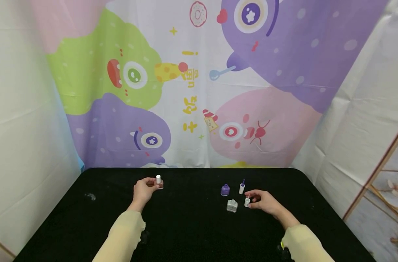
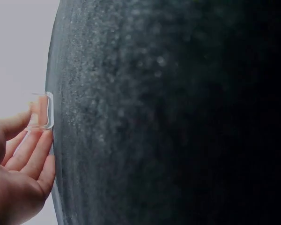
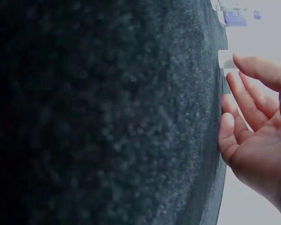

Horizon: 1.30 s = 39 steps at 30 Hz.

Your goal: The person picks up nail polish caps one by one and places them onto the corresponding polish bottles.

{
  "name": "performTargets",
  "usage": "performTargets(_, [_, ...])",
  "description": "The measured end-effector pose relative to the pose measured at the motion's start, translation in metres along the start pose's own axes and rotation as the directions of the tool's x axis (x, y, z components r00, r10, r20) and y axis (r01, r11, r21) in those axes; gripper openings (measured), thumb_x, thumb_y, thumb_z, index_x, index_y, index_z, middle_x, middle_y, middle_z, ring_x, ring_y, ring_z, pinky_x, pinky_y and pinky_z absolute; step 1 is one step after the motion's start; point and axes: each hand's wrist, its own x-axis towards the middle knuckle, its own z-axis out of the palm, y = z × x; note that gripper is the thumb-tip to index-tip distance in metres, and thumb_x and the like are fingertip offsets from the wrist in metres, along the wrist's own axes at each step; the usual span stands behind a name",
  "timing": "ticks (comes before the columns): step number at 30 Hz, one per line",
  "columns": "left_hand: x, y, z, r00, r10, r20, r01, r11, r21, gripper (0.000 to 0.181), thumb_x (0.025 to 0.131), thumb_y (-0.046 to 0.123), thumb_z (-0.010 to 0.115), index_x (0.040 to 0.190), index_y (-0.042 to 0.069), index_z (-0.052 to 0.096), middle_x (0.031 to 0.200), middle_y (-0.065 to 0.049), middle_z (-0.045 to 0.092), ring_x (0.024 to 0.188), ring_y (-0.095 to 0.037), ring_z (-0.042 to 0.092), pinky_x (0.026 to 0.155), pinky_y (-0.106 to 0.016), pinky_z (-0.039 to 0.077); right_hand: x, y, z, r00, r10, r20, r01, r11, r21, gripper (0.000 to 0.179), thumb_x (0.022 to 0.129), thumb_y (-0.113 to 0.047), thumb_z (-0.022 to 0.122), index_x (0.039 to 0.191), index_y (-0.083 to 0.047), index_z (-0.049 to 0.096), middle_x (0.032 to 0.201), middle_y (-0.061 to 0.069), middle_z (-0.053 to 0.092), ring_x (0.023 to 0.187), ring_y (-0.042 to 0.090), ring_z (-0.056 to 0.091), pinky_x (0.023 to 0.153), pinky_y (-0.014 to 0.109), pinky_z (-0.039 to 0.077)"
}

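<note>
Backdrop [image 1: 192, 91]: hanging cloth printed with cartoon creatures in green, purple and pink, behind the table and beyond the fingers of both hands.

Table [image 1: 185, 233]: black, textured top, extending below and on all sides of the fingers.

Sleeves: pale yellow, one on each forearm, nearer the viewer than the fingers.

Left hand [image 1: 143, 193]: thumb and fingers grip a clear bottle [image 1: 160, 185] with pinkish contents. Bottle is held upright at the fingertips. Contact between its base and the table cannot be confirmed.

Right hand [image 1: 266, 202]: fingers bent and spaced, thumb at a small white cap. Whether they grip the cap or merely touch it cannot be determined.

Purple bottle [image 1: 225, 190]: upright on the table, left of the right fingers and slightly beyond them, neck exposed.

Grey bottle [image 1: 232, 206]: on the table, left of the right fingers and slightly nearer the viewer.

White cap with purple brush [image 1: 241, 188]: standing just beyond the right fingertips, brush pointing up.

Small white cap [image 1: 247, 202]: at the right thumb tip, standing with its brush upward.

White lid [image 1: 158, 179]: seated on the clear bottle, just above the left fingertips.
</note>
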Motion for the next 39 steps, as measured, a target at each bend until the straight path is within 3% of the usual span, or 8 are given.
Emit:
performTargets(5, [-0.001, 0.002, -0.002, 1.000, 0.007, 0.028, -0.007, 1.000, -0.002, 0.038, 0.085, 0.008, 0.069, 0.119, -0.005, 0.059, 0.114, -0.023, 0.064, 0.105, -0.035, 0.061, 0.092, -0.048, 0.048, 0.000, 0.002, 0.000, 1.000, -0.004, 0.001, 0.004, 1.000, -0.003, 0.045, 0.077, -0.010, 0.073, 0.120, -0.004, 0.060, 0.114, 0.009, 0.061, 0.092, 0.018, 0.053, 0.077, 0.029, 0.045])
performTargets(9, [-0.003, 0.009, -0.006, 1.000, 0.003, 0.011, -0.003, 1.000, 0.003, 0.049, 0.085, 0.009, 0.069, 0.128, -0.005, 0.051, 0.123, -0.027, 0.058, 0.111, -0.037, 0.057, 0.093, -0.049, 0.047, 0.000, 0.002, 0.000, 1.000, 0.003, 0.006, -0.003, 1.000, -0.005, 0.044, 0.077, -0.011, 0.073, 0.119, -0.005, 0.061, 0.113, 0.008, 0.061, 0.092, 0.018, 0.053, 0.077, 0.029, 0.045])
performTargets(16, [-0.013, 0.033, -0.013, 1.000, 0.019, -0.005, -0.019, 0.999, 0.027, 0.063, 0.086, 0.015, 0.069, 0.139, 0.000, 0.039, 0.138, -0.027, 0.045, 0.124, -0.040, 0.046, 0.100, -0.052, 0.041, -0.002, 0.001, 0.000, 1.000, -0.024, 0.006, 0.024, 0.999, -0.024, 0.043, 0.077, -0.012, 0.074, 0.117, -0.004, 0.062, 0.112, 0.009, 0.062, 0.091, 0.018, 0.053, 0.077, 0.029, 0.044])
performTargets(21, [-0.022, 0.052, -0.012, 0.997, 0.081, -0.001, -0.081, 0.995, 0.049, 0.072, 0.085, 0.017, 0.070, 0.144, 0.001, 0.032, 0.147, -0.024, 0.032, 0.133, -0.040, 0.033, 0.105, -0.053, 0.034, -0.001, 0.002, 0.001, 1.000, -0.013, 0.008, 0.014, 0.999, -0.030, 0.043, 0.077, -0.013, 0.074, 0.117, -0.005, 0.062, 0.111, 0.008, 0.062, 0.092, 0.018, 0.054, 0.078, 0.029, 0.045])
performTargets(28, [-0.044, 0.083, 0.003, 0.983, 0.181, 0.017, -0.182, 0.982, 0.052, 0.074, 0.084, 0.019, 0.072, 0.144, 0.004, 0.032, 0.151, -0.021, 0.023, 0.137, -0.039, 0.023, 0.105, -0.053, 0.035, 0.000, 0.004, 0.002, 1.000, 0.000, -0.004, 0.000, 1.000, -0.031, 0.042, 0.076, -0.013, 0.074, 0.116, -0.007, 0.063, 0.109, 0.005, 0.062, 0.092, 0.017, 0.054, 0.079, 0.031, 0.045])
performTargets(32, [-0.056, 0.096, 0.015, 0.977, 0.210, 0.034, -0.212, 0.975, 0.069, 0.075, 0.083, 0.022, 0.072, 0.144, 0.005, 0.032, 0.150, -0.020, 0.025, 0.138, -0.038, 0.023, 0.109, -0.058, 0.023, 0.000, 0.004, 0.002, 1.000, 0.003, -0.007, -0.003, 0.999, -0.036, 0.042, 0.076, -0.013, 0.074, 0.116, -0.007, 0.063, 0.109, 0.004, 0.062, 0.092, 0.017, 0.054, 0.078, 0.031, 0.045])
performTargets(39, [-0.076, 0.110, 0.038, 0.957, 0.283, 0.061, -0.286, 0.958, 0.031, 0.075, 0.081, 0.023, 0.075, 0.143, 0.008, 0.035, 0.148, -0.018, 0.032, 0.135, -0.036, 0.030, 0.107, -0.053, 0.031, -0.001, 0.003, 0.002, 1.000, 0.004, -0.016, -0.005, 1.000, -0.028, 0.042, 0.076, -0.013, 0.074, 0.117, -0.008, 0.062, 0.114, 0.006, 0.062, 0.094, 0.017, 0.055, 0.080, 0.031, 0.046])
